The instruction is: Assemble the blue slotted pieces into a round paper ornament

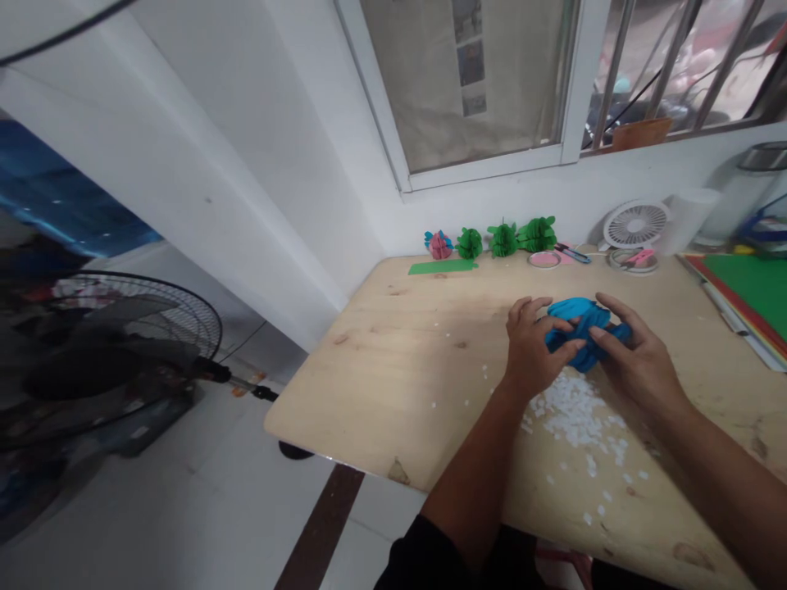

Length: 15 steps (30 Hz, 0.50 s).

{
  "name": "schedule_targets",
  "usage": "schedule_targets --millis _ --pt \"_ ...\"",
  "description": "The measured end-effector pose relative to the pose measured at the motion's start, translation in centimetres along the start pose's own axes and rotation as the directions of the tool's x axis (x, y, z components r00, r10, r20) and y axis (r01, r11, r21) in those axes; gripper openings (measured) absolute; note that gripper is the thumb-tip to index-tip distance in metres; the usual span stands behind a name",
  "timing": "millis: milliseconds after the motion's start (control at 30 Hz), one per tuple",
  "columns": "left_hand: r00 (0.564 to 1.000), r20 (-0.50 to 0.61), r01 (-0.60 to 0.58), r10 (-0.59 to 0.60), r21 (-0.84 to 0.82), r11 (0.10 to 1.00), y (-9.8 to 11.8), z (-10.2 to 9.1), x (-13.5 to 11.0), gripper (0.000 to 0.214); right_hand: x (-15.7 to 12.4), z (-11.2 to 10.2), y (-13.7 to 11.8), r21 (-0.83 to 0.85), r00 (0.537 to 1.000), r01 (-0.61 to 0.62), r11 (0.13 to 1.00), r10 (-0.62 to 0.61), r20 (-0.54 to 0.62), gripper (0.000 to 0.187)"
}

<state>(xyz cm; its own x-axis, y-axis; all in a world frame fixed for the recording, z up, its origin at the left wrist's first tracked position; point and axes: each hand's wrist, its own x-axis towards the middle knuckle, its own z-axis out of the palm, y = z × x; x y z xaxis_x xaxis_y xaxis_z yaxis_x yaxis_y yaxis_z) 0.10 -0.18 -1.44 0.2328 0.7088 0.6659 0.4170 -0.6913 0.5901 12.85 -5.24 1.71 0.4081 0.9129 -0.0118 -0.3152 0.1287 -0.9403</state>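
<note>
Head feed on my side: both hands on the blue paper [579,334], right half of the table [369,369]. Left hand [532,346] grips its left side, thumb low on the near face. Right hand [647,360] grips the right side, thumb pressed on the front, index finger up at the far edge. Can't tell from here if its underside touches the table.

White bits [575,410] are piled just near of it, with strays toward me and a few to the left.

Far edge, left to right: pink-and-blue figure [438,246], then three green figures [502,238] in a row. Green strip [441,267] lies flat just near of the leftmost ones. Right of the row I've got a cutter [573,253], two rings [544,260] and a small white fan [636,225]. Coloured sheets [753,287] stacked far right. Floor fan [209,328] stands left, off the table.
</note>
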Motion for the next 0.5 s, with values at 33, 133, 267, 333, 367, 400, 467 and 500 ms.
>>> schedule_targets --millis 33,133,267,333,367,400,467,500 --pt "1.0 0.001 0.001 -0.001 -0.01 1.0 -0.04 -0.03 0.03 0.019 0.03 -0.06 0.05 -0.021 1.0 0.009 1.0 -0.009 0.008 0.068" --pt "1.0 0.012 0.028 -0.028 -0.041 0.999 -0.15 -0.17 0.13 0.016 0.14 -0.27 0.2 -0.048 0.999 0.025 0.999 -0.023 0.037 0.067" --pt "0.997 0.017 0.072 -0.071 -0.092 0.993 -0.41 -0.44 0.26 0.014 0.19 -0.39 0.3 -0.022 0.999 0.018 1.0 -0.017 0.049 0.062" --pt "0.997 0.007 0.08 -0.079 -0.121 0.989 -0.57 -0.56 0.31 0.013 0.2 -0.4 0.33 -0.014 0.999 0.01 1.0 -0.009 0.041 0.059" --pt "0.996 0.005 0.083 -0.083 -0.132 0.988 -0.65 -0.6 0.33 0.012 0.22 -0.4 0.35 -0.009 0.999 0.005 1.0 -0.004 0.035 0.058" --pt "0.996 0.004 0.088 -0.088 -0.141 0.986 -0.72 -0.63 0.36 0.012 0.24 -0.41 0.37 -0.005 1.0 0.002 1.0 -0.002 0.027 0.057" --pt "0.995 0.006 0.1 -0.1 -0.154 0.983 -0.85 -0.66 0.41 0.009 0.29 -0.44 0.44 -0.001 1.0 0.01 1.0 -0.01 0.021 0.056" --pt "0.994 0.01 0.105 -0.105 -0.16 0.982 -0.9 -0.67 0.44 0.008 0.31 -0.46 0.47 -0.002 1.0 0.019 1.0 -0.019 0.025 0.055"
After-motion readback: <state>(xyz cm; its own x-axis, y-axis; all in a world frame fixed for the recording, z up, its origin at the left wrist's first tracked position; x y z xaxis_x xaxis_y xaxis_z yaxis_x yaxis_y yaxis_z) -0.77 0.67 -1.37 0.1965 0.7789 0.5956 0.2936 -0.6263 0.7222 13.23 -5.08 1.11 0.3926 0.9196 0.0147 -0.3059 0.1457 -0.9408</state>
